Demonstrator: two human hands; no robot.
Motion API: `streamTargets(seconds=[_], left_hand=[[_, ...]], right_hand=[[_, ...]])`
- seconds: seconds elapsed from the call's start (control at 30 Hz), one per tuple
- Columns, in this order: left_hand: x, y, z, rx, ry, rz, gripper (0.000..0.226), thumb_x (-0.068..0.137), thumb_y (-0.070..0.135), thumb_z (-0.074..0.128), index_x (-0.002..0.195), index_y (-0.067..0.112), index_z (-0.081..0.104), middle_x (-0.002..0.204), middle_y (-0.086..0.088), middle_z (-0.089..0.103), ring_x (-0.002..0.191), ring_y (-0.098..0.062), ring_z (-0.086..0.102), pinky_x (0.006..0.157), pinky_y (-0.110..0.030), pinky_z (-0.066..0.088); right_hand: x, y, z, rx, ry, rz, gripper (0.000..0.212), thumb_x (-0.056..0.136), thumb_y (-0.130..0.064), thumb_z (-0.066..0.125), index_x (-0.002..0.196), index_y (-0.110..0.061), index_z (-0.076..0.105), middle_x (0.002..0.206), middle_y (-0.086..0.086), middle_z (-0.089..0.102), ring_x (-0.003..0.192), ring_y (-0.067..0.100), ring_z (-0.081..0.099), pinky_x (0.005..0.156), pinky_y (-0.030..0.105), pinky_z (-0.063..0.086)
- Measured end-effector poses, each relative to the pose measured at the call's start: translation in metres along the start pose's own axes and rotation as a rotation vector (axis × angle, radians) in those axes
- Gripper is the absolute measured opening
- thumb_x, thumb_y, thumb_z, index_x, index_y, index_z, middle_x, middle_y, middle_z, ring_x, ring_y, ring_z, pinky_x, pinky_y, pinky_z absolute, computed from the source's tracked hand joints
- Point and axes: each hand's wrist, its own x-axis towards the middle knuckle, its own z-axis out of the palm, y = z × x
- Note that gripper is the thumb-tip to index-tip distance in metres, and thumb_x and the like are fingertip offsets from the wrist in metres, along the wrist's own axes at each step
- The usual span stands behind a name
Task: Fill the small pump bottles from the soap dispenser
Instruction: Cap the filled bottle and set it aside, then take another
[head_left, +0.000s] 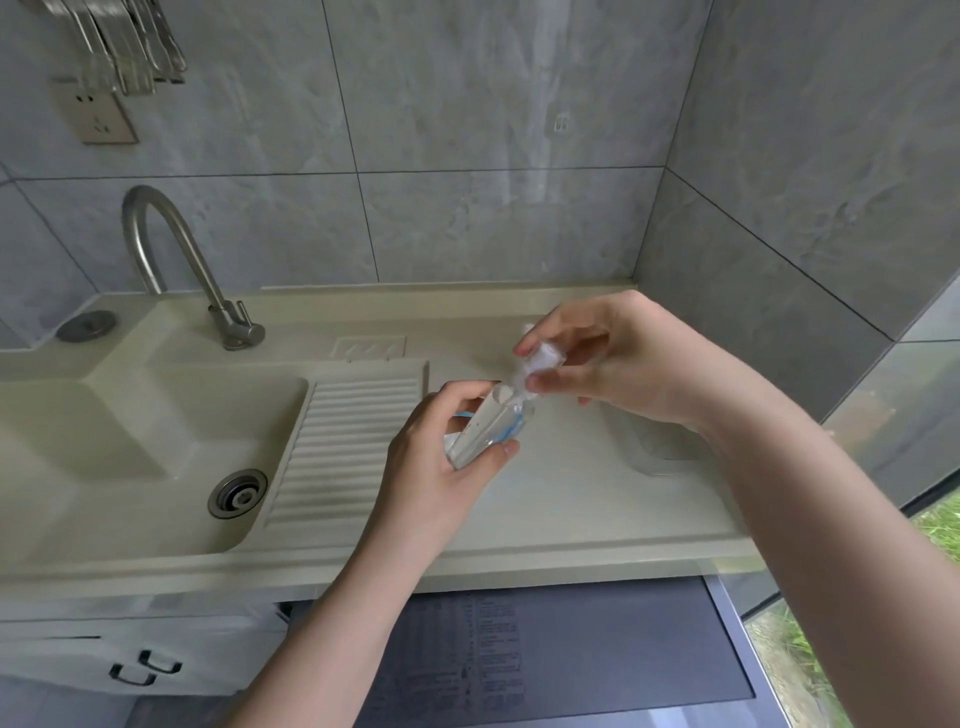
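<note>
Clear plastic is what you've got in both hands right now. Your left hand (441, 447) wraps its fingers and thumb round one small bottle (491, 426), holding it tilted above the counter (561, 499), neck pointing up and to the right. There's a blue line on the bottle's side and clear liquid inside. Your right hand (613, 358) pinches the white pump top (540, 361) between thumb and fingers, right at the bottle's neck; whether the top is seated or loose, you can't tell from here. Both hands are narrow, curled tight on what they hold.

Count it up: one small bottle, one pump top, two hands. Under your right wrist a clear container (654, 447) sits on the counter, mostly hidden, so what it is stays unclear.

To your left, one sink (130, 441) with one drain (238, 492), one ribbed draining board (343, 447) beside it, and one curved metal tap (176, 260) behind. One wall socket (98, 117) sits on the grey tiles, upper left.
</note>
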Motion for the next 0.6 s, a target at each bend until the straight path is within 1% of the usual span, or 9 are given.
streamTargets(seconds=[0.1,0.17,0.23,0.3,0.37,0.4,0.5,0.53,0.6], left_hand=[[-0.001,0.0,0.003,0.029,0.011,0.036,0.04,0.079,0.014,0.081,0.109,0.033,0.063,0.108,0.014,0.066,0.104,-0.008,0.062,0.087,-0.049,0.055],[-0.001,0.001,0.005,0.033,0.014,0.049,0.042,0.078,0.012,0.081,0.11,0.033,0.064,0.109,0.016,0.065,0.104,-0.006,0.062,0.087,-0.047,0.055],[-0.001,0.0,0.005,0.036,0.026,0.053,0.043,0.077,0.012,0.082,0.11,0.034,0.064,0.109,0.017,0.064,0.104,-0.005,0.062,0.087,-0.046,0.055],[0.0,0.0,0.003,0.045,0.036,0.056,0.043,0.078,0.013,0.082,0.109,0.036,0.063,0.108,0.018,0.064,0.104,-0.005,0.062,0.087,-0.046,0.054],[0.0,-0.001,0.0,0.052,0.031,0.066,0.043,0.077,0.013,0.082,0.107,0.037,0.063,0.108,0.016,0.064,0.105,-0.007,0.062,0.086,-0.047,0.055],[-0.001,-0.002,-0.001,0.058,0.023,0.072,0.043,0.077,0.012,0.082,0.107,0.036,0.063,0.108,0.015,0.064,0.104,-0.009,0.063,0.085,-0.047,0.055],[-0.003,-0.001,0.001,0.062,0.01,0.076,0.042,0.078,0.012,0.081,0.109,0.034,0.063,0.11,0.015,0.064,0.104,-0.008,0.063,0.084,-0.046,0.055],[-0.003,0.0,0.002,0.056,0.012,0.066,0.042,0.078,0.012,0.081,0.109,0.034,0.063,0.111,0.016,0.064,0.104,-0.007,0.062,0.084,-0.045,0.055],[-0.003,0.0,0.002,0.053,0.021,0.058,0.043,0.077,0.014,0.082,0.11,0.034,0.063,0.11,0.017,0.064,0.103,-0.004,0.061,0.085,-0.044,0.055]], right_hand=[[0.0,-0.003,0.011,-0.241,0.185,0.064,0.059,0.079,-0.07,0.064,0.067,-0.013,0.068,0.057,-0.001,0.068,0.053,0.014,0.066,0.061,0.033,0.058],[0.001,-0.003,0.013,-0.374,0.26,0.104,0.086,0.073,-0.093,0.035,0.071,-0.015,0.071,0.057,-0.001,0.068,0.058,0.015,0.066,0.067,0.036,0.058],[-0.003,-0.003,0.008,-0.248,0.171,0.091,0.077,0.072,-0.093,0.037,0.098,-0.03,0.074,0.077,-0.01,0.074,0.073,0.008,0.067,0.081,0.035,0.056],[-0.008,-0.006,-0.001,-0.095,0.061,0.0,0.049,0.076,-0.067,0.069,0.116,-0.04,0.068,0.099,-0.016,0.073,0.085,0.003,0.068,0.089,0.031,0.055],[-0.01,-0.004,-0.003,-0.01,0.03,-0.034,0.025,0.077,-0.039,0.084,0.1,-0.033,0.075,0.09,-0.011,0.076,0.08,0.006,0.072,0.085,0.036,0.058],[-0.012,-0.005,0.001,-0.032,0.064,-0.013,0.016,0.078,-0.038,0.083,0.086,-0.026,0.076,0.077,-0.007,0.076,0.07,0.007,0.072,0.079,0.036,0.059],[-0.009,-0.003,0.011,-0.295,0.265,0.063,0.06,0.084,-0.071,0.058,0.06,-0.016,0.068,0.053,-0.004,0.067,0.051,0.009,0.065,0.064,0.033,0.058],[-0.009,-0.003,0.012,-0.316,0.295,0.066,0.066,0.081,-0.08,0.05,0.065,-0.019,0.07,0.056,-0.006,0.069,0.055,0.007,0.066,0.066,0.033,0.058],[-0.014,-0.004,0.006,-0.183,0.197,0.043,0.053,0.075,-0.077,0.062,0.097,-0.032,0.075,0.082,-0.015,0.074,0.074,0.0,0.069,0.075,0.026,0.057]])
